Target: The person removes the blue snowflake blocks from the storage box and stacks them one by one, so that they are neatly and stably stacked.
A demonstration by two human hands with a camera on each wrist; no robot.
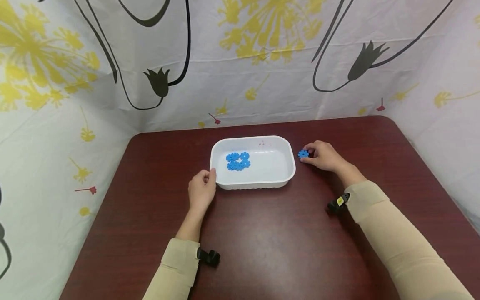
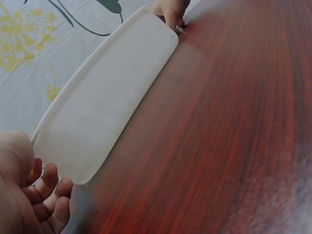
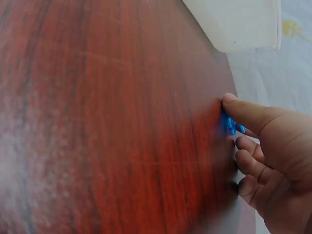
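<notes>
A white plastic tray [image 1: 262,175] stands on the table, with several blue snowflake building discs [image 1: 238,161] lying inside toward its left. My left hand [image 1: 202,188] grips the tray's left end near the front corner, fingers curled. In the left wrist view the left hand [image 2: 29,190] is at the tray's near end, and part of the right hand [image 2: 168,10] shows by the far end. Just right of the tray, my right hand [image 1: 325,156] pinches a blue snowflake disc [image 1: 303,154] between thumb and fingers. The right wrist view shows that disc [image 3: 231,123] edge-on, partly hidden by the thumb.
The dark red-brown wooden table [image 1: 255,233] has rounded far corners. A white cloth [image 1: 232,91] with yellow and grey plant prints hangs behind it and along both sides. Each wrist carries a small black camera, such as the left one [image 1: 210,257].
</notes>
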